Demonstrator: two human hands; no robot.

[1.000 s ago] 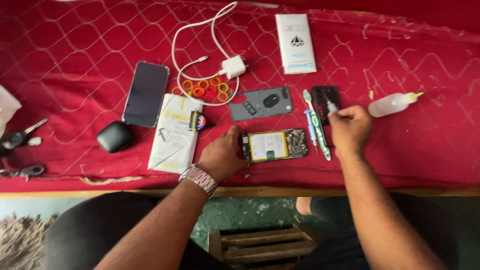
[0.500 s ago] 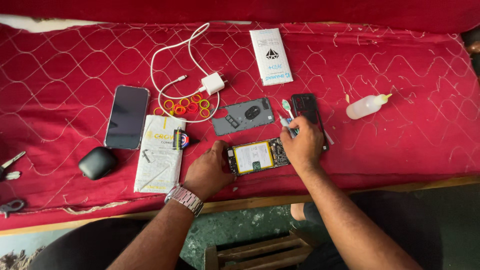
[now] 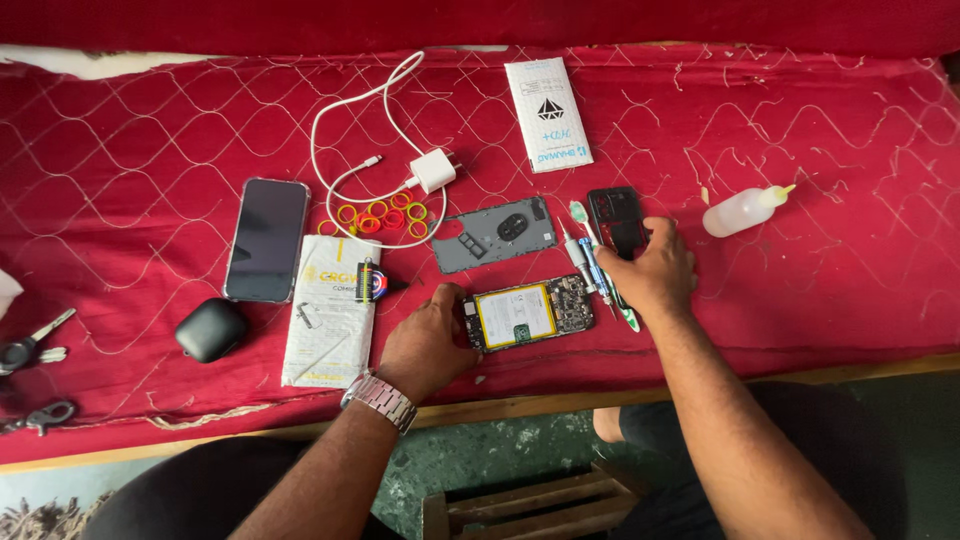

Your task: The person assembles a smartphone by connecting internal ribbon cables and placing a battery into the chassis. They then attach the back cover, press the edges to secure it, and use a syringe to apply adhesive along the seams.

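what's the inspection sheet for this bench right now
surface: red quilted cloth over a wooden-edged bench.
job's things: opened phone, battery up; grey back cover; black frame piece; screwdrivers.
clutter: dark phone, black earbud case, white packet, coloured rings, white box, squeeze bottle, keys.
hands: left hand steadies the opened phone; right hand rests on the screwdrivers, grip unclear.
cables: white charger and cable, looped.
surroundings: wooden stool below.
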